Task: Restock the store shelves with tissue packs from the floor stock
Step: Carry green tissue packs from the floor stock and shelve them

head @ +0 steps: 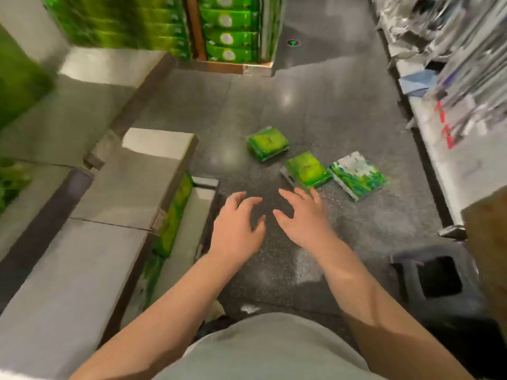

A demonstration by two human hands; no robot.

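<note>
Head view looks down on a dark speckled floor (315, 111) between grey shelves. Both bare hands reach forward over the floor, holding nothing. The left hand (236, 229) has its fingers (241, 198) spread and loosely curved, palm down; the right hand (301, 218) does the same, fingers relaxed and apart, its fingertips just short of the nearest pack.

Three tissue packs lie flat on the floor ahead of the hands. The far green pack (268, 144) sits alone, its long axis running from upper left to lower right. The near green pack (306, 169) lies closer to the right hand, its broad face up and its long axis sloping from lower left to upper right. The white-and-green pack (356, 175) lies just beside it on the right, edges touching or almost so, turned much the same way.

On the left, the grey shelves (115, 187) step down toward the floor, with a green pack (175, 212) standing on edge in a lower slot. Farther off, stacked green packs (230, 28) fill a display. A dark plastic stool (436, 283) stands at lower right, and blurred packaged goods (452, 64) line the right-hand shelving.
</note>
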